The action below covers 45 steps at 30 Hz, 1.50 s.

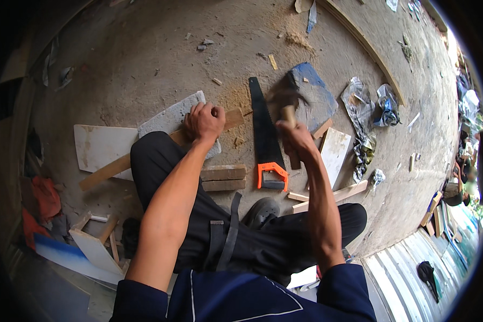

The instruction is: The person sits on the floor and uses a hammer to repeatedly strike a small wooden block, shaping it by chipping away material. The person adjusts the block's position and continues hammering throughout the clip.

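My left hand (pixel 204 122) is closed over a long wooden strip (pixel 110 170), pressing it on a pale grey slab (pixel 169 114). Whether a small piece is also pinched in those fingers is hidden. In my right hand (pixel 298 140) is a hammer with a wooden handle (pixel 289 115); its dark head is smeared by motion. Between my hands, a handsaw (pixel 265 129) with a dark blade and orange handle lies flat on the floor. Two short wooden blocks (pixel 223 178) lie side by side just below my left hand.
Sawdust and offcuts dot the concrete floor (pixel 145 59). A worn blue-grey slab (pixel 317 99) and crumpled plastic (pixel 359 115) lie to the right. White boards (pixel 104 142) are at left, with a wooden frame (pixel 99 241) by my knee. Another person (pixel 459 180) is at far right.
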Each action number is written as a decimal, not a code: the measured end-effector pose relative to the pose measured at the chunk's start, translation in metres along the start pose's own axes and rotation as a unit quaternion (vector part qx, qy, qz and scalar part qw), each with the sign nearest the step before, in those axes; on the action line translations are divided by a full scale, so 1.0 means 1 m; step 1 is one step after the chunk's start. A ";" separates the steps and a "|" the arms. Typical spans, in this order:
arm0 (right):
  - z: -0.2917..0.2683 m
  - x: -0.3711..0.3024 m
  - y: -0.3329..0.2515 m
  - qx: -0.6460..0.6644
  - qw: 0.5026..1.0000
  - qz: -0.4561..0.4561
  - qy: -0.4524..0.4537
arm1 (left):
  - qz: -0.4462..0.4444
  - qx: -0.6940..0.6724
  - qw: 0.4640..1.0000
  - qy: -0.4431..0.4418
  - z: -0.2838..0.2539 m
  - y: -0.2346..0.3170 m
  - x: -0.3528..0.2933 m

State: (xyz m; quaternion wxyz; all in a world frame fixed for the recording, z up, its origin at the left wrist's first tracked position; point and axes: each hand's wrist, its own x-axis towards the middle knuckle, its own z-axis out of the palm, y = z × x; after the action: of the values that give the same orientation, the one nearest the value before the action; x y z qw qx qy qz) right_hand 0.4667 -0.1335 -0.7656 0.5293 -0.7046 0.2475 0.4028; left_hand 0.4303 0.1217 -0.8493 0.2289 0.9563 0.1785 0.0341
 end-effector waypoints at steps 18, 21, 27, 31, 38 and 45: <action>-0.009 -0.010 -0.012 0.167 0.980 -0.065 0.081 | 0.001 -0.001 1.000 0.011 -0.006 -0.001 0.000; 0.010 0.009 0.025 -0.079 0.995 -0.051 0.016 | 0.009 0.000 1.000 0.011 -0.006 0.002 0.005; -0.005 -0.010 -0.010 0.175 0.982 -0.040 0.055 | 0.011 0.026 0.999 -0.021 -0.014 -0.001 0.000; 0.022 0.008 0.028 0.171 0.981 -0.056 0.073 | 0.019 0.023 1.000 -0.008 -0.014 0.004 0.002; 0.040 -0.018 0.009 0.257 0.965 -0.041 0.038 | 0.026 0.020 0.999 -0.019 -0.013 0.000 -0.001; 0.021 -0.034 0.029 0.252 0.962 -0.018 0.102 | 0.053 0.030 0.998 -0.031 -0.013 -0.002 -0.002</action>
State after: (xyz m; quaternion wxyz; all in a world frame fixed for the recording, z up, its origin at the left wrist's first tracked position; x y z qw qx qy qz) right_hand 0.4188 -0.1251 -0.7557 0.6690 -0.5899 0.3808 0.2439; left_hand 0.4261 0.1280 -0.8389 0.2037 0.9715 0.1209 0.0110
